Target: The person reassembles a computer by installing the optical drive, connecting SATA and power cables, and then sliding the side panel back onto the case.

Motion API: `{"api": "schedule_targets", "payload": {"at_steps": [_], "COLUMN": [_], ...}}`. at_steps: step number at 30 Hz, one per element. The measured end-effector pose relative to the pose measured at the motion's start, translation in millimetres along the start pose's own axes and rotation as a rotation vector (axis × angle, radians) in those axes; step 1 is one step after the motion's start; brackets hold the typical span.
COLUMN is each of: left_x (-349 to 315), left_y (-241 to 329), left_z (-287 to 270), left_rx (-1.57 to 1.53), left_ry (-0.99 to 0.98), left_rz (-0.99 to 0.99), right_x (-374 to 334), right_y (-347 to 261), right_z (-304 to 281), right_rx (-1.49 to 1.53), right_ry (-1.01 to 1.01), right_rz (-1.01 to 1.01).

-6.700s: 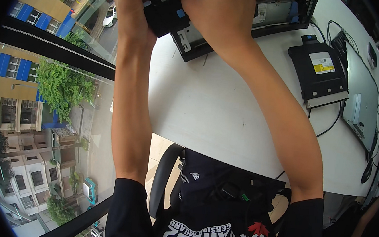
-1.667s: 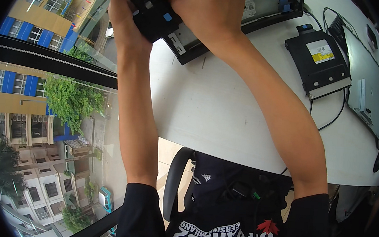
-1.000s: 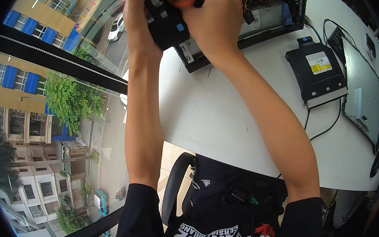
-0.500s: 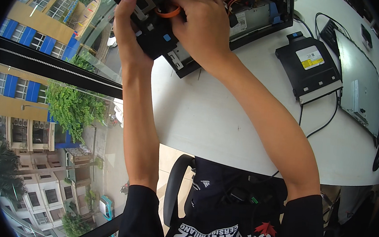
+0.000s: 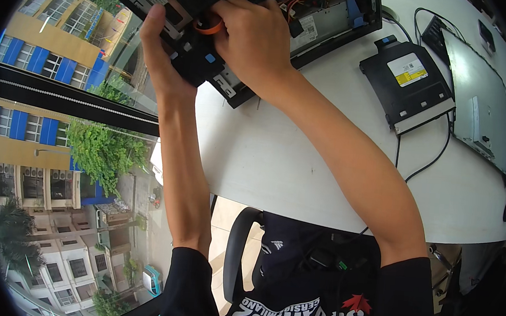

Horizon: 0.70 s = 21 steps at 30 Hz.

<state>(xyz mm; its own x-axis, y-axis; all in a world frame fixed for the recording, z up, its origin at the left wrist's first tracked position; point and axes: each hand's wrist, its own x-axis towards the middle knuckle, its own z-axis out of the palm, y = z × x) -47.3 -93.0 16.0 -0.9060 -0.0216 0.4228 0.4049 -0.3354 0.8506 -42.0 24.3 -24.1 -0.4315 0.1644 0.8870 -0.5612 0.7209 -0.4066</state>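
Observation:
At the top of the view stands an opened desktop computer case (image 5: 327, 48) with its insides showing. A black drive cage (image 5: 195, 64) with a blue tab is tilted up at its left end. My left hand (image 5: 164, 62) is closed round the cage's left side, thumb on top; its other fingers are hidden underneath. My right hand (image 5: 256, 42) is curled over the cage, with an orange cable (image 5: 209, 28) looping out from its fingers. The fingertips are partly hidden by the hand itself.
On the white table (image 5: 265, 153), right of the case, lies a black optical drive (image 5: 407, 81) with a labelled top. Beyond it are a grey metal panel (image 5: 477, 98), black cables (image 5: 433, 169) and a dark phone-like object (image 5: 486, 35). A window (image 5: 67, 99) borders the left side; a black chair (image 5: 236, 258) is below.
The case and both hands appear slightly farther left and up in the view, as does most of the scene. The hands keep about the same hold.

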Motion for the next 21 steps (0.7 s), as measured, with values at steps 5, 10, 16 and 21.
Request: {"api": "schedule_targets", "payload": {"at_steps": [5,10,16,21], "left_x": [1.1,0.0,-2.6,-1.7], "left_y": [0.3,-1.3,-2.4,-4.5], "left_z": [-4.5,-2.7,-9.1,-7.1], "left_rx": [-0.005,0.02,0.021,-0.003], "left_ry": [-0.017,-0.033,-0.061,-0.03], "left_rz": [0.017,0.034,0.036,0.056], "right_x": [-0.1,-1.6,-1.2,0.3], "right_y": [-1.3,6.9,-2.2,-4.9], "right_z": [-1.5,-2.8,-7.5,-6.5], "right_rx": [0.007,0.013,0.068,0.057], "right_ry": [-0.013,-0.03,-0.064,-0.063], "right_rz": [-0.002,0.025,0.088,0.15]}}
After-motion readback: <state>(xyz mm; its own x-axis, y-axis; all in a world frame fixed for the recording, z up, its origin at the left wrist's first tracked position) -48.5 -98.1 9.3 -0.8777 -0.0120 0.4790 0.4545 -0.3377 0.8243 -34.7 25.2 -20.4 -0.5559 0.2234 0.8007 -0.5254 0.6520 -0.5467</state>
